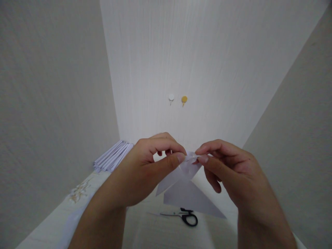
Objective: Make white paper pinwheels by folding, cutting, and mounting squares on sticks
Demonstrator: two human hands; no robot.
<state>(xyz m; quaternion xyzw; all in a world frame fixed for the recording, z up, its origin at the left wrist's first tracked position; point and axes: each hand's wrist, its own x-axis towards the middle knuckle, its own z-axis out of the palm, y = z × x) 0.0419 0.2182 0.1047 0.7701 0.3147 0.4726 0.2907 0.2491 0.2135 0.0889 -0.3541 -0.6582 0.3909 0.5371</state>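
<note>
A folded piece of white paper (186, 190) hangs in front of me, its lower part spreading into pointed flaps. At its narrow top, my left hand (153, 166) pinches it between thumb and forefinger. Close beside that, the thumb and forefinger of my right hand (228, 166) pinch the same top edge, the other fingers curled below. Something small and pale shows between the fingertips, too small to name. Below the paper lies a pair of scissors (178, 215) with black handles, its blades pointing left.
A stack of folded white papers (114, 156) lies at the back left of the table. Nearer me is a small heap of pale, thin pieces (80, 191). A white hook (171, 98) and a yellow hook (184, 99) are on the back wall; panels rise on both sides.
</note>
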